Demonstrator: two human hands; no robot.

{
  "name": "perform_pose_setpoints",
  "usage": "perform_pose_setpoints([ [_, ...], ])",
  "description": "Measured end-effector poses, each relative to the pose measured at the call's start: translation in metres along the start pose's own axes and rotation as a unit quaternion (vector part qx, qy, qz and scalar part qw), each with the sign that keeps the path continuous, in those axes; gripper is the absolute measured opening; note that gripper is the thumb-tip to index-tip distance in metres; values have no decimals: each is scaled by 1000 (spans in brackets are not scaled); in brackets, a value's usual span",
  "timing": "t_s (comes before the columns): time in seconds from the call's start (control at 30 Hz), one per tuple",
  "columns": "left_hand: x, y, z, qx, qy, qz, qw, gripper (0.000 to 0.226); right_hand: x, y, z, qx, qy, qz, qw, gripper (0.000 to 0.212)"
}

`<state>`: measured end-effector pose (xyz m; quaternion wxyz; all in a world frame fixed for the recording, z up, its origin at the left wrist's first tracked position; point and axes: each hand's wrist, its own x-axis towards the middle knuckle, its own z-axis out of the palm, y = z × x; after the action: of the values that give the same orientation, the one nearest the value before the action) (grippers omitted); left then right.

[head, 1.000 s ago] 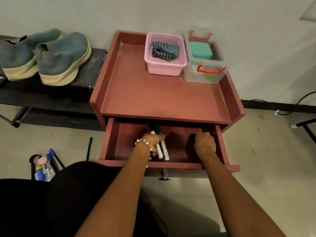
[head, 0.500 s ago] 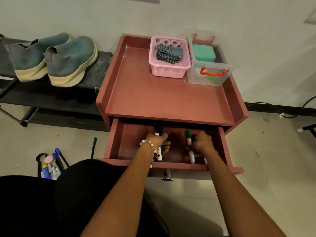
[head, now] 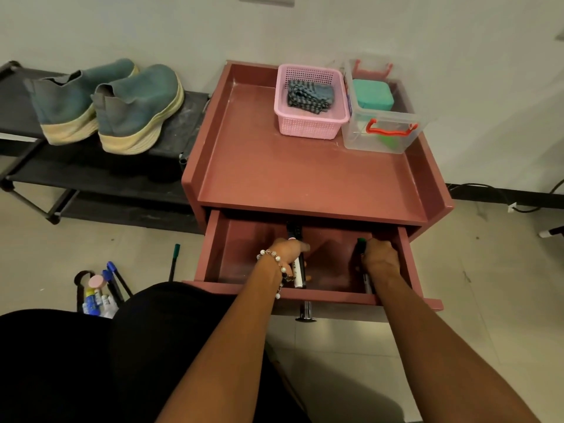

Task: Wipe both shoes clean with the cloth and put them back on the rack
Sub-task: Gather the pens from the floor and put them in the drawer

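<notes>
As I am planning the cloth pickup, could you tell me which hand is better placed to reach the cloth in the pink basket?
Probably the right hand: the cloth lies nearer its side. Both hands grip markers in the drawer.

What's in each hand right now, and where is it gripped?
Left hand grips markers around their middles. Right hand grips a green-capped marker just below the cap. Both are inside the open drawer.

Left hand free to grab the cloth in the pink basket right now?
Probably not yet. The left hand grips markers down in the open drawer. The cloth itself lies uncovered in the pink basket, path clear.
</notes>
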<state>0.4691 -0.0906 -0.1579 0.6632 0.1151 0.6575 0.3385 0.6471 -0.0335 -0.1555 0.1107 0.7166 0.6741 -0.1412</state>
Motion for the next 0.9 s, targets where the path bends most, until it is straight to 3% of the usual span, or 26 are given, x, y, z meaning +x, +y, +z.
perform_pose_setpoints([
  [0.1,7,-5,-4,18,29,27,999,52,-2,-2,2,35,25,5,999,27],
  [0.17,12,-8,-5,29,43,42,998,55,-5,-9,4,163,14,0,987,23],
  [0.2,16,-10,-6,37,50,48,997,53,-9,-14,5,284,-29,-6,959,25],
  [0.27,14,-11,-6,45,49,58,996,48,-20,-28,4,507,-157,-13,847,34],
  [0.3,13,-11,-6,35,38,55,997,45,-23,-32,3,554,-196,-21,809,36],
  [0.37,10,-10,-4,-24,1,38,999,27,-24,-35,1,583,-226,-29,780,38],
  [0.47,2,-4,2,-68,-50,17,996,12,-19,-28,-6,563,-251,-25,787,34],
  [0.57,-3,-3,7,-18,-59,-6,998,12,-14,-20,-6,530,-249,4,810,19],
  [0.63,0,-5,8,15,-44,6,999,17,-8,-18,-5,490,-210,44,845,12],
  [0.77,4,-5,4,22,5,45,999,28,6,-10,0,331,-136,82,930,30],
  [0.9,4,-1,3,-25,47,46,998,41,9,-11,4,214,-75,58,972,29],
])
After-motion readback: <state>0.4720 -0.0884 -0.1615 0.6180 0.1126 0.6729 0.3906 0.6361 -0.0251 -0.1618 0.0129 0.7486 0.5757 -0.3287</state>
